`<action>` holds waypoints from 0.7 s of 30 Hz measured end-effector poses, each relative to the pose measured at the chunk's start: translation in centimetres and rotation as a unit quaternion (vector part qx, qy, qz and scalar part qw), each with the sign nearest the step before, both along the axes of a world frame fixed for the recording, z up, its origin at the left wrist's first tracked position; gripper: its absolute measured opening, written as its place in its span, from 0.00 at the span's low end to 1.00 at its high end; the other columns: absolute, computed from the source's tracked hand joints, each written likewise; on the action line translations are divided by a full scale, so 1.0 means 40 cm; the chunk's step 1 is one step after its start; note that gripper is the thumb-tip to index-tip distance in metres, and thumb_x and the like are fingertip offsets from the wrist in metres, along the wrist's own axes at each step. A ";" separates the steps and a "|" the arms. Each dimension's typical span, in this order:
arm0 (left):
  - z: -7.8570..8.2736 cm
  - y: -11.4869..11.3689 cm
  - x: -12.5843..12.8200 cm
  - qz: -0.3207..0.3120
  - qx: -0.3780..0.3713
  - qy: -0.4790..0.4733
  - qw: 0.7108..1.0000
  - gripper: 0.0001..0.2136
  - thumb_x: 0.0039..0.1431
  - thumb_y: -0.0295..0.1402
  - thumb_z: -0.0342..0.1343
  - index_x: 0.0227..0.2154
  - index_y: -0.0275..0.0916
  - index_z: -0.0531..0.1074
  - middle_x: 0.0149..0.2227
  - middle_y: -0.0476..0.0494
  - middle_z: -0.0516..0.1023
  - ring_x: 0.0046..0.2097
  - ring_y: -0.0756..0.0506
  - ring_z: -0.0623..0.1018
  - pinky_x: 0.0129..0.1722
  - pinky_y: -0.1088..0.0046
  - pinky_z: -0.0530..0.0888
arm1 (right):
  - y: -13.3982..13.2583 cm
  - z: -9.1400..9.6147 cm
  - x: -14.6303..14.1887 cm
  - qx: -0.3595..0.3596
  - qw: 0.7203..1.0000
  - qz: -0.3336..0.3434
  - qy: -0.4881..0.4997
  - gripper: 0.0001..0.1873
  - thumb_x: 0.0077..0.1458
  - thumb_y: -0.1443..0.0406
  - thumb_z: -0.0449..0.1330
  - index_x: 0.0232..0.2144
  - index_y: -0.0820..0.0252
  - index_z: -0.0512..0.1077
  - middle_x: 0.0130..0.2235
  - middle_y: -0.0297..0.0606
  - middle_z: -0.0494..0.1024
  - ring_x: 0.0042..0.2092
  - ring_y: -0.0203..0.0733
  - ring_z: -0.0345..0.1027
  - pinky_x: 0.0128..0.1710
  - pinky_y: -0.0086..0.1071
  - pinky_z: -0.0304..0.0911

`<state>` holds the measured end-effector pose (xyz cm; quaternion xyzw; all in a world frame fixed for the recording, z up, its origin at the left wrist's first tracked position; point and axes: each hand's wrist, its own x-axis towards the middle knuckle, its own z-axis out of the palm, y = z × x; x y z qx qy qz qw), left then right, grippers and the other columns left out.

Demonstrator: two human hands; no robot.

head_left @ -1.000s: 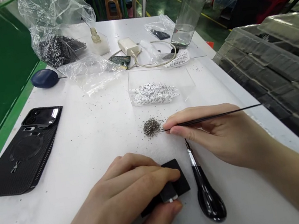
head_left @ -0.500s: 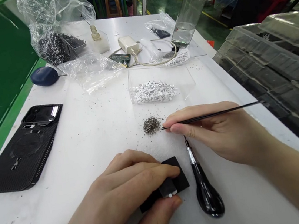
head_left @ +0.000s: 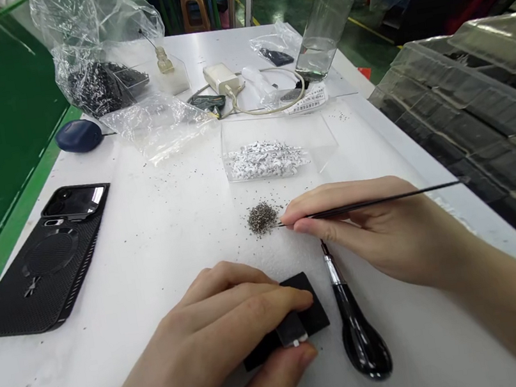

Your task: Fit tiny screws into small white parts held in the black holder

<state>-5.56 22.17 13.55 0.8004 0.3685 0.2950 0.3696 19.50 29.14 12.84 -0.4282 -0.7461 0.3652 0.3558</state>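
Observation:
My right hand (head_left: pixel 364 226) pinches thin black tweezers (head_left: pixel 385 199), their tips at the right edge of a small heap of tiny metal screws (head_left: pixel 262 217). Under my left hand (head_left: pixel 230 333) lies a flat black block (head_left: pixel 311 305); my fingers and thumb grip a smaller dark piece (head_left: pixel 292 329) on top of it, with a small white bit at its near end. Much of the block is hidden by the fingers. Between my hands a screwdriver (head_left: pixel 362 333) with a glossy black bulb handle rests on the table, its shaft pointing away from me.
A clear tray (head_left: pixel 267 158) of small white parts stands behind the screws. To the left lies a black phone case (head_left: pixel 45 264), with a dark blue rounded object (head_left: pixel 79 136) beyond it. Plastic bags, a charger (head_left: pixel 221 79) and a bottle (head_left: pixel 318 48) occupy the back; clear-lidded bins (head_left: pixel 477 102) stand right.
The view has shifted very slightly. Both hands stay almost in place, the tweezer tips still beside the screws and the left hand still on the black block.

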 end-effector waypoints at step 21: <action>0.004 -0.002 0.008 -0.001 0.004 -0.029 1.000 0.19 0.72 0.20 0.58 0.59 0.47 0.77 0.47 0.50 0.86 0.51 0.47 0.81 0.52 0.75 0.81 | -0.053 0.096 0.025 -0.030 0.987 0.112 0.112 0.08 0.67 0.68 0.71 0.41 0.46 0.87 0.40 0.33 0.91 0.44 0.48 0.89 0.47 0.39 0.85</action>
